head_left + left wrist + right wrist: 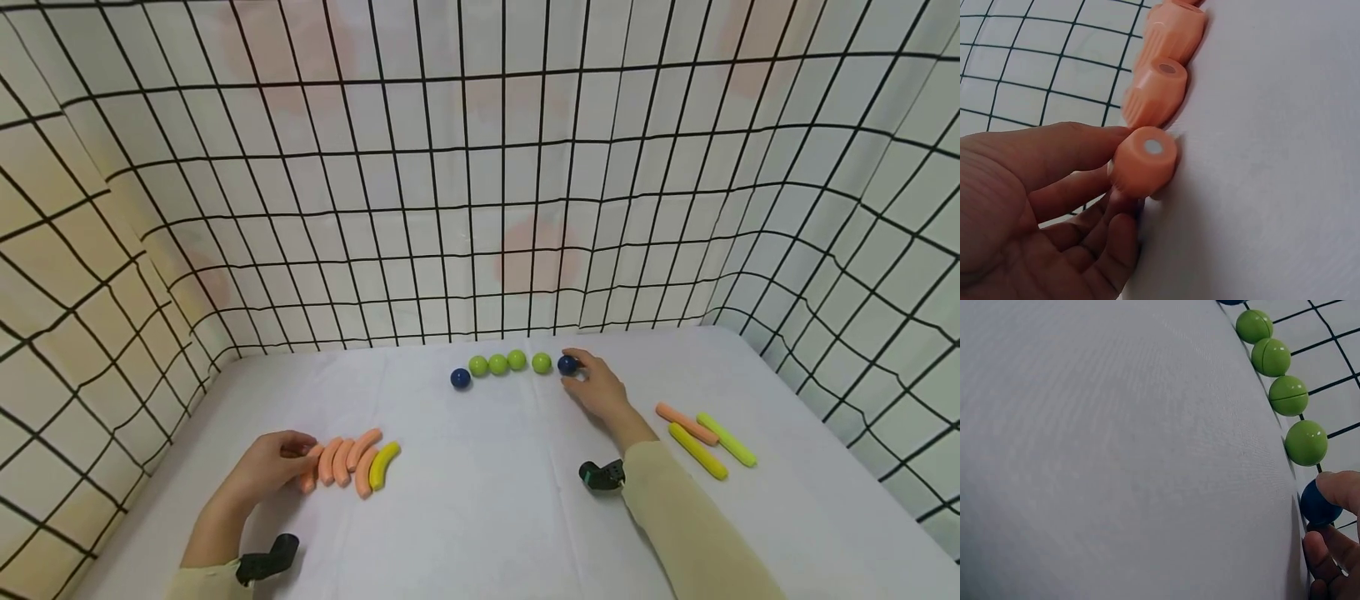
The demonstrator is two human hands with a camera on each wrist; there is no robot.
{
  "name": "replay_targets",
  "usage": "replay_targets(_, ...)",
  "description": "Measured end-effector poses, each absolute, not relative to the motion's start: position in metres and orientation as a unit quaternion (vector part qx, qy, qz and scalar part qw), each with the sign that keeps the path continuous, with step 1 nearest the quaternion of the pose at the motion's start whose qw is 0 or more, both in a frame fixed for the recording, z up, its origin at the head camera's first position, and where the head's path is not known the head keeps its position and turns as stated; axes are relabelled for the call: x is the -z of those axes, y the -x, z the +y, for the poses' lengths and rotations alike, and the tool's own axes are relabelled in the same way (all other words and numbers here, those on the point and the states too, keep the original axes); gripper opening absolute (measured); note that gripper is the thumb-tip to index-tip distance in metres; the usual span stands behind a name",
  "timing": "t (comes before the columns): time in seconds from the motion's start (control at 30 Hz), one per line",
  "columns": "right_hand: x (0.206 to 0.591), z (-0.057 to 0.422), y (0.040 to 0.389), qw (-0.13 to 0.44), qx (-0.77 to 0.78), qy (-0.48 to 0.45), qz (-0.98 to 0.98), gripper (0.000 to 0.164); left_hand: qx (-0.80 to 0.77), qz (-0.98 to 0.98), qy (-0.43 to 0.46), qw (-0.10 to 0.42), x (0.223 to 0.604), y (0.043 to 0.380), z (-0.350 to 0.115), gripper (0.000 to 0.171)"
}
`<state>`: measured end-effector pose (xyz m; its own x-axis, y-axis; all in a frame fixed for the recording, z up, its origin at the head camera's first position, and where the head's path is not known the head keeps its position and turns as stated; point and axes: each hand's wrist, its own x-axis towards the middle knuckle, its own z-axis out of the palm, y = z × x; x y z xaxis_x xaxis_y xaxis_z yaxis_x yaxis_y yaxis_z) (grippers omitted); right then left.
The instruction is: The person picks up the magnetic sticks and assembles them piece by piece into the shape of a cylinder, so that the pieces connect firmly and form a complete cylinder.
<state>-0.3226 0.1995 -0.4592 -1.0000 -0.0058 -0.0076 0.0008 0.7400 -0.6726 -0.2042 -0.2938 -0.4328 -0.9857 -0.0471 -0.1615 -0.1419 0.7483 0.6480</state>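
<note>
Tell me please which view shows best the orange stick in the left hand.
The left wrist view: the orange stick appears large, its pale-spotted end facing the camera. The head view shows it small, partly behind the left hand; the right wrist view omits it.

Four green balls [498,364], two blue balls [461,378], six curved pieces [342,463], three straight sticks [698,451]

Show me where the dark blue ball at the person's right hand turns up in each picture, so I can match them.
Head: the dark blue ball is right of centre, slightly below mid-height, pinched by the right hand.
Left wrist: not in it.
Right wrist: same ball, low near the right edge.
Shared landmark: the black-gridded backdrop, visible in all three views.
</note>
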Motion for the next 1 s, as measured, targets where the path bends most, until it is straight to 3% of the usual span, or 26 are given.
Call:
replay_targets(0.33, 0.464, 0.205, 0.314, -0.039, 0.359, 0.021, 0.932, 0.043, -0.317, 0.942, 0.100, 0.049, 0.435, 0.204, -0.284, 0.032)
replay_targets(1.0, 0.458, 0.201, 0.290, -0.024, 0.427, 0.007, 0.904, 0.042, -0.340, 0.931, 0.132, 0.008, 0.419, 0.202, -0.279, 0.041)
